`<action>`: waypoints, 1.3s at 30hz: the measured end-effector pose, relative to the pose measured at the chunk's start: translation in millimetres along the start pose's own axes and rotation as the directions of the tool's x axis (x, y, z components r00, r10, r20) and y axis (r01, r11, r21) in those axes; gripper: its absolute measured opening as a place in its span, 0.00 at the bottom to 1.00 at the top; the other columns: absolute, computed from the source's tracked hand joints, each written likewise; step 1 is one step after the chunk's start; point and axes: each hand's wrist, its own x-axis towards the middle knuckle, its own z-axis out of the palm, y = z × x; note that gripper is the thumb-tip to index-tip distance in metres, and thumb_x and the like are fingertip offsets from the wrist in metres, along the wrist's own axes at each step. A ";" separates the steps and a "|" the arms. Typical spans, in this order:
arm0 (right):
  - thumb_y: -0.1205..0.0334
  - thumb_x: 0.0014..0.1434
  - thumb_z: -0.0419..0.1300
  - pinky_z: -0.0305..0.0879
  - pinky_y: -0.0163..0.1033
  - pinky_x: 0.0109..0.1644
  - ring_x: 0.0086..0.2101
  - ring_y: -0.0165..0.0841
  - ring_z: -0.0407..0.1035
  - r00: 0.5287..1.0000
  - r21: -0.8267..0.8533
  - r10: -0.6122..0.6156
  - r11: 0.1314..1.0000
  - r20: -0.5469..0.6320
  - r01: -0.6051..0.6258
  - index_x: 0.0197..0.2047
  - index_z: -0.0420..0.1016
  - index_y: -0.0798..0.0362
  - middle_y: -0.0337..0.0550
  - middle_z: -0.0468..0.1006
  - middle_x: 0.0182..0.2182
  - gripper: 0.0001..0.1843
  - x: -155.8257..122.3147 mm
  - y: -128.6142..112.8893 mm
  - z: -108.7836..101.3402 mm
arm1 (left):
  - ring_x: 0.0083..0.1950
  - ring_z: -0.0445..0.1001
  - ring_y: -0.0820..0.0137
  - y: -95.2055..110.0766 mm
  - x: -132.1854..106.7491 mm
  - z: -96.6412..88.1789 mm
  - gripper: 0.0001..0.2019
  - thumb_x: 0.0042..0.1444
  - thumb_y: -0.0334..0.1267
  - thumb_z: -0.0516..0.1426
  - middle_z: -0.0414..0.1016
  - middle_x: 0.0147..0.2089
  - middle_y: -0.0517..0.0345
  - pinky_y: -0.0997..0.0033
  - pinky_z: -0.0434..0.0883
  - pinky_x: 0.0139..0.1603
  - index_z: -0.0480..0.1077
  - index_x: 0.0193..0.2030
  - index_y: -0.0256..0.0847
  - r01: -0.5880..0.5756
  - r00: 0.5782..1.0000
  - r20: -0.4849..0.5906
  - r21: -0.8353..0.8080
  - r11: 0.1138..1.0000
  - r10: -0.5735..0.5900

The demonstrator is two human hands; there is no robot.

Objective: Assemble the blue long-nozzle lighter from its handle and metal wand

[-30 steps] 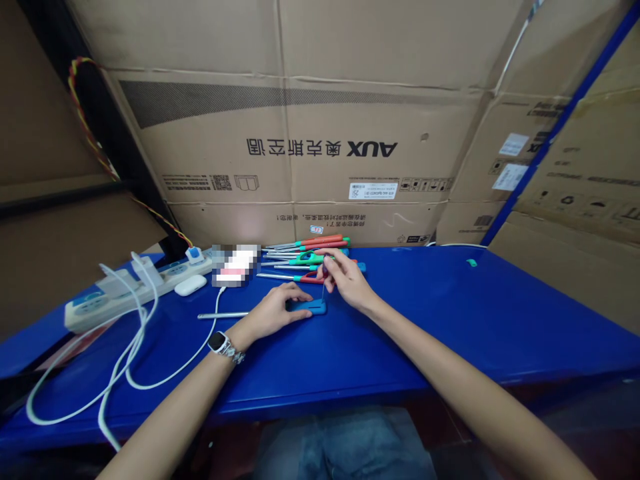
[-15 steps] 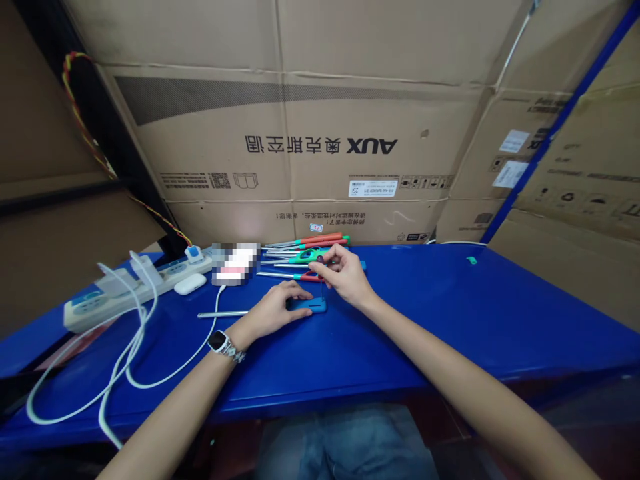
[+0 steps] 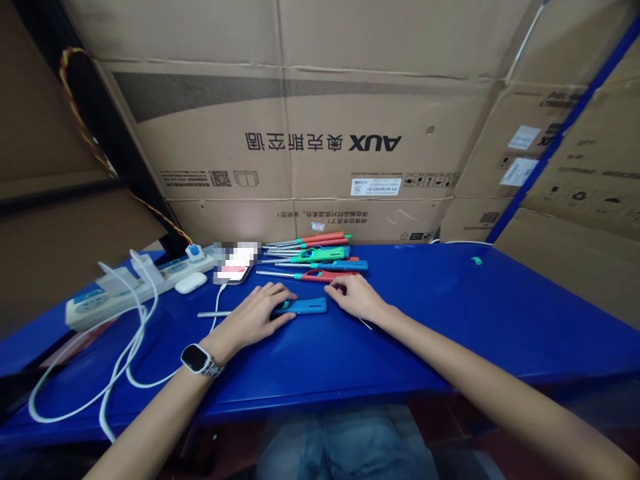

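A blue long-necked lighter [image 3: 306, 306] lies flat on the blue table [image 3: 450, 320], its metal tube [image 3: 215, 314] pointing left. My left hand [image 3: 253, 315], with a watch on its wrist, lies over the lighter's handle with fingers curled round it, pinning it down. My right hand [image 3: 356, 297] rests on the table just right of the lighter, fingers curled together. A thin dark tool [image 3: 367, 325] sticks out from under that hand near the wrist. A red lighter [image 3: 320, 275] lies just beyond the fingertips.
Several more red, green and blue lighters [image 3: 315, 253] lie in a row at the back. A power strip [image 3: 125, 287], white cables [image 3: 125, 363], a white earbud case [image 3: 190, 284] and a phone [image 3: 235, 263] are at the left. A small teal piece [image 3: 476, 261] lies far right. Cardboard boxes [image 3: 320, 147] wall the back.
My right hand came down from above the blue lighter, where it held the thin tool upright, and now rests on the table. My left hand slid slightly left along the handle.
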 end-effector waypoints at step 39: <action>0.35 0.66 0.40 0.40 0.61 0.68 0.68 0.54 0.49 0.975 -0.561 -0.215 0.802 0.050 0.205 0.71 0.58 0.52 0.58 0.57 0.69 0.40 96.6 43.3 -18.3 | 0.75 0.49 0.53 -28.1 132.0 36.1 0.29 0.70 0.49 0.39 0.54 0.73 0.41 0.39 0.46 0.72 0.49 0.74 0.40 0.334 0.919 -0.293 0.229 0.914 -0.263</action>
